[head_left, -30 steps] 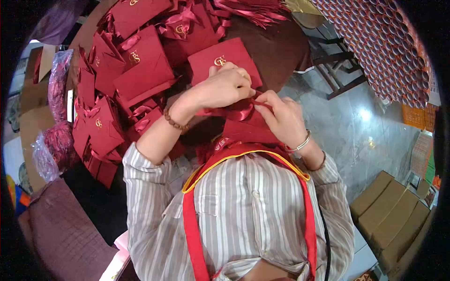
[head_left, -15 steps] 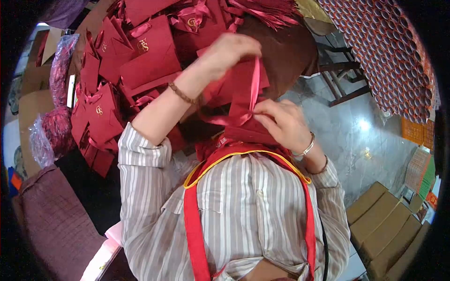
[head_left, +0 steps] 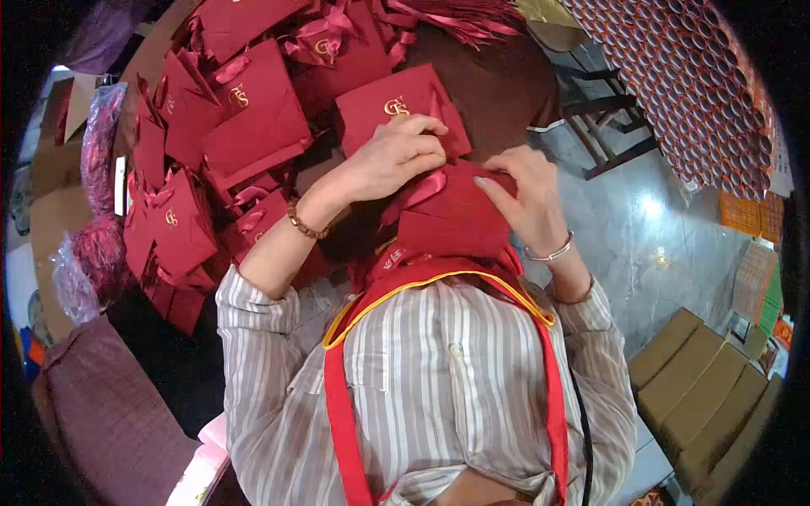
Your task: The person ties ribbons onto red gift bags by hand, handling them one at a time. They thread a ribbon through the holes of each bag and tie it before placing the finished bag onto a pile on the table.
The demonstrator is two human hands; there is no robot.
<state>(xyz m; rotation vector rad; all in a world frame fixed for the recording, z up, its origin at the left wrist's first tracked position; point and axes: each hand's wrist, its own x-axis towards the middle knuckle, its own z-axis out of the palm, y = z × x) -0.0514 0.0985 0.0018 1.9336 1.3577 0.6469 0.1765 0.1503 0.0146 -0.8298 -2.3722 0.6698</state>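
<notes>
A dark red gift bag (head_left: pixel 460 218) lies in front of my apron, with a glossy pink ribbon (head_left: pixel 424 191) on its left part. My left hand (head_left: pixel 395 158), with a beaded bracelet on the wrist, has its fingers bent and closed at the bag's upper left edge, just above the ribbon. Their tips are partly hidden. Thumb and fingers of my right hand (head_left: pixel 529 196), below which a silver bangle sits, grip the bag's upper right corner. Just beyond lies another red bag (head_left: pixel 396 88) with gold lettering.
Several red bags (head_left: pixel 253 110) with ribbons are heaped at left on a brown-covered table (head_left: pixel 506 93). A bundle of ribbon strips (head_left: pixel 464 18) lies at the far edge. Right are a dark wooden stool (head_left: pixel 612 126), many stacked round tubes (head_left: pixel 683 76) and cardboard boxes (head_left: pixel 700 379).
My left hand has come down from holding the ribbon stretched upward to the bag's edge. My right hand has shifted from the ribbon's knot to the bag's right corner. The view has moved slightly.
</notes>
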